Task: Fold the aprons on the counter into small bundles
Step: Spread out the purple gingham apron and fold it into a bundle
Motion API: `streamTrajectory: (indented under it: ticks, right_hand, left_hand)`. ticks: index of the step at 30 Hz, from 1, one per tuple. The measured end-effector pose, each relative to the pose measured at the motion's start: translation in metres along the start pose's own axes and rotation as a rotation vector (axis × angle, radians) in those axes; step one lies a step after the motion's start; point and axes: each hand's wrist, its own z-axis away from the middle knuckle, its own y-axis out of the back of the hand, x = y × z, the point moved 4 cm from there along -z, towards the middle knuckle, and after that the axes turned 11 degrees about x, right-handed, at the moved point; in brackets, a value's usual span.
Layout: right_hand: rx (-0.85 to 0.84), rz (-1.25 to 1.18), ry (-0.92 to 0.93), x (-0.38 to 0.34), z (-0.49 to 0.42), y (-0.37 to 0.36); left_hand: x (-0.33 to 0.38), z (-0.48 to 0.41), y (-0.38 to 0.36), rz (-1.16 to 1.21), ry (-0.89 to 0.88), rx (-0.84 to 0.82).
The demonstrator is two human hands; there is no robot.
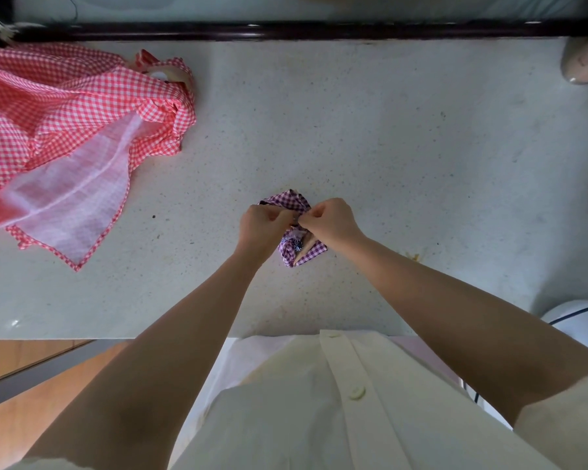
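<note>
Purple gingham apron (304,254): already a tight little wad, lying on the counter (404,147) near its front edge, straight ahead of the person and partly under both hands.
Left hand (263,228): fingers curled, pinching cloth at the top of the wad.
Right hand (331,223): curled the same way, nipping the cloth at the same spot (a strap end or a loose corner, too small to tell).
Red gingham apron (65,130): rumpled and spread at the far left of the counter, well apart from the purple one, pale underside turned up, not yet folded.
Handling: thin, light cloth, soft and limp, with no stiffness of its own. It will likely spring open if released before the end is tucked or tied. It is neither fragile nor likely to slide on the speckled stone.
Where to hold: at hems and corners for each fold, then flat across the layers. On the wad, pinch the loose end close to the body.
Progress: purple bundle looks nearly finished, and the red one remains.
</note>
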Motion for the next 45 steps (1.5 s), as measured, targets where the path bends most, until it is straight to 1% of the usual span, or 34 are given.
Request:
streamTrajectory:
  ticks: [2,4,7,13,17,20,25,32,36,39,43,45]
  right_hand:
    - [-0.022,-0.063,-0.083,-0.003,0.000,0.002]
    - [-0.029,-0.061,-0.147,-0.007,-0.001,0.003]
    - [-0.014,-0.021,-0.152,-0.010,-0.005,-0.001]
    - [-0.004,-0.054,-0.189,-0.002,-0.006,-0.005]
    - [-0.013,-0.158,-0.211,0.002,-0.002,-0.004]
    - [-0.028,-0.225,-0.238,0.008,0.001,-0.005]
    - [-0.064,-0.269,-0.218,0.016,0.001,-0.007]
    - [-0.069,-0.252,-0.156,0.016,0.003,-0.005]
    - [-0.087,-0.212,-0.096,0.012,0.004,-0.001]
    - [-0.099,-0.168,-0.059,0.011,0.000,-0.001]
    - [-0.061,0.080,0.005,0.010,-0.008,0.006]
    - [-0.062,0.169,0.035,0.010,-0.012,0.008]
  left_hand:
    - [0.007,0.005,0.000,-0.025,-0.028,-0.023]
    - [0.010,0.008,0.000,-0.044,-0.062,-0.013]
    - [0.008,0.011,-0.001,-0.050,-0.081,0.005]
    - [0.005,0.013,0.001,-0.034,-0.048,0.033]
    - [-0.003,0.007,0.003,0.030,0.039,0.078]
    - [-0.005,0.003,0.001,-0.020,0.025,0.101]
    - [0.000,0.000,-0.005,-0.148,-0.037,0.116]
    - [0.004,-0.003,-0.009,-0.299,-0.133,0.108]
    - [0.007,-0.003,-0.012,-0.416,-0.211,0.091]
    - [0.008,-0.002,-0.011,-0.484,-0.288,0.111]
    - [-0.001,0.000,-0.006,-0.565,-0.380,0.137]
    - [-0.004,0.002,-0.004,-0.584,-0.394,0.140]
